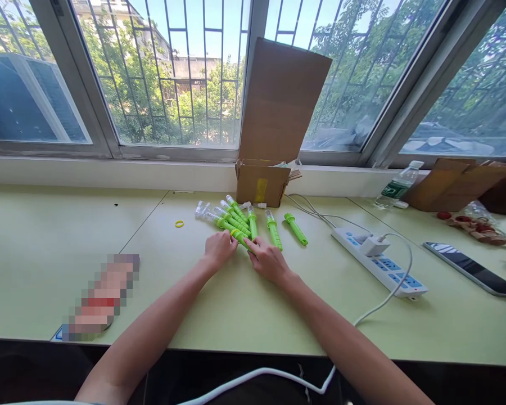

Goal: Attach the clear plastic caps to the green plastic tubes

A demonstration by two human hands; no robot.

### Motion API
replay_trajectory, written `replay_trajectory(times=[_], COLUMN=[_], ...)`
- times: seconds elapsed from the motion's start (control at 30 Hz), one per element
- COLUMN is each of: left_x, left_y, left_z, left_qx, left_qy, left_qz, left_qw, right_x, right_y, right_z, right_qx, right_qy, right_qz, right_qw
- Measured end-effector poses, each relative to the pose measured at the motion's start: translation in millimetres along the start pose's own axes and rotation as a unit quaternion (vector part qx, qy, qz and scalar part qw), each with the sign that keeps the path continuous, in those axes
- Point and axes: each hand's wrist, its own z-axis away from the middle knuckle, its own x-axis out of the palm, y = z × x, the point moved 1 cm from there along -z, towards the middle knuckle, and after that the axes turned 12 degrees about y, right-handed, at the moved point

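Note:
Both my hands meet over one green plastic stick [240, 236] with a yellow band near its far end. My left hand [220, 249] is closed, its fingertips pinched at the yellow-banded end. My right hand [270, 260] grips the same stick nearer its lower end, thumb and fingers around it. Just beyond lie several green sticks with clear tips [236, 214], bunched together. To the right are another clear-tipped stick [274, 230] and a green stick without a clear tip [296, 229]. Clear plastic caps [202, 209] sit left of the bunch, and a loose yellow ring [179, 224] lies farther left.
An open cardboard box [259, 185] stands against the window sill. On the right are a power strip [379, 261] with a plugged-in charger and cables, a phone [474, 269], a water bottle [400, 184] and another carton [451, 183]. A blurred-out item [103, 298] lies at left.

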Motion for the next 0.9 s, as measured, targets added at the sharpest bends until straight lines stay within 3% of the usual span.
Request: replay_trajectory(times=[0.4, 0.9], left_x=[-3.3, 0.6], left_y=[-3, -2], left_z=[-2, 3], left_qx=[0.001, 0.145], left_qy=[-0.006, 0.037], left_qz=[0.003, -0.018], left_qw=[1.000, 0.989], right_x=[0, 14], right_y=[-4, 5], right_z=[1, 4], right_qx=[-0.008, -0.003], right_qy=[0.000, 0.026], right_qz=[-0.015, -0.048], right_qw=[1.000, 0.999])
